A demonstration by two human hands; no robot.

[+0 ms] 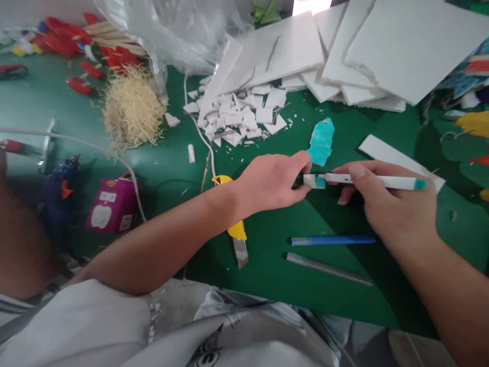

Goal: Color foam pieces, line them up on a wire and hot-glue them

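My left hand [282, 178] pinches a small white piece [310, 181] whose right part is coloured teal. In my right hand [397, 204] is a white marker [397, 182] with a teal end, its tip at the coloured part of the piece. Just above my left fingers lies a flat teal piece [321, 141] with lines across it. A blue marker [332, 239] and a grey marker [330, 268] rest below the hands. Under my left wrist is a yellow cutter [237, 230], its blade pointing down.
White foam scraps [244, 114] and foam sheets [393, 46] lie at the back. A straw-like bundle [133, 107], a purple power block [114, 205], a cable and red pieces [63, 36] are on the left. A white strip [401, 159] lies behind my right hand.
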